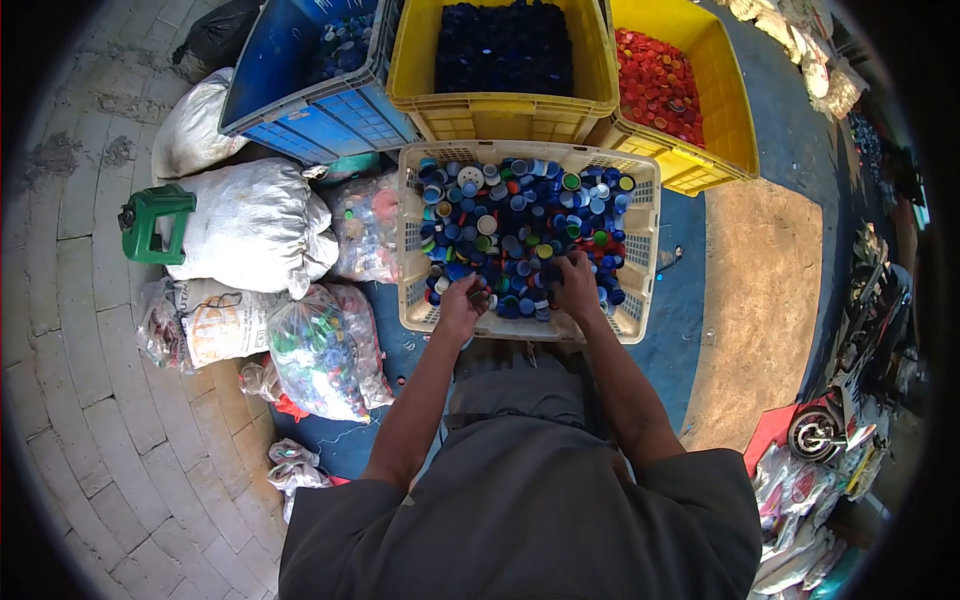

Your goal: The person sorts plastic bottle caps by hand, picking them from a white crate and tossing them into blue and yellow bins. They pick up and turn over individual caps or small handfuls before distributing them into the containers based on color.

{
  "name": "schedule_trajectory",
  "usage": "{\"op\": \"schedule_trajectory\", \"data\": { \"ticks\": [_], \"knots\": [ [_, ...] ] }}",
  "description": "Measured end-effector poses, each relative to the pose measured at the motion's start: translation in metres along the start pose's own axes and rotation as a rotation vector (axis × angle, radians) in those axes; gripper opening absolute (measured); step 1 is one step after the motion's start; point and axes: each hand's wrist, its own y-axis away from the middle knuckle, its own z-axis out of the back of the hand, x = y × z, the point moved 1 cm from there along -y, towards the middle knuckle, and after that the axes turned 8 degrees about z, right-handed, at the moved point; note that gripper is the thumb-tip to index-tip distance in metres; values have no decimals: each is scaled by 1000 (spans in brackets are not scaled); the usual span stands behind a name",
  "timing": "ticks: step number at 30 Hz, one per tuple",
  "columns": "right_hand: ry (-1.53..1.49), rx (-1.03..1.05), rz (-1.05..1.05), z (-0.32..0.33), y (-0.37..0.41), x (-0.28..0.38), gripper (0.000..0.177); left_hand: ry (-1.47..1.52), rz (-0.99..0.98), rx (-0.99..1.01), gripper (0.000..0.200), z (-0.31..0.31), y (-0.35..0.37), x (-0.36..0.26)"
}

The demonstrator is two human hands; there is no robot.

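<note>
A white plastic crate full of loose bottle caps stands right in front of me. Most caps are blue, mixed with some white, green, yellow and red ones. My left hand is over the crate's near left part, its fingers curled together at the caps. My right hand reaches in near the front right, fingers bent down and closed among the caps. What either hand grips is too small and too covered by the fingers to make out.
Behind the crate stand a blue bin, a yellow bin of dark blue caps, and another yellow bin of red caps. White sacks, a green jerrycan and clear bags of caps crowd the left.
</note>
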Motion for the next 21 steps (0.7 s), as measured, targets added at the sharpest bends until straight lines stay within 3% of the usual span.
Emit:
{"op": "schedule_trajectory", "data": {
  "ticks": [4, 11, 15, 16, 21],
  "knots": [
    [-131, -179, -104, 6, 5, -10, 46, -254, -54, -29, 18, -22, -10, 7],
    [-578, -369, -525, 44, 29, 9, 44, -1130, -548, -34, 39, -72, -43, 39],
    [-1243, -525, -707, 37, 53, 1, 50, -1501, -679, -136, 52, -95, -48, 44],
    [-1258, -528, -717, 38, 58, 2, 50, -1588, -713, -173, 54, -98, -49, 47],
    [-1331, -548, -764, 40, 77, 18, 50, -1633, -582, -245, 55, -111, -41, 47]
  ]
}}
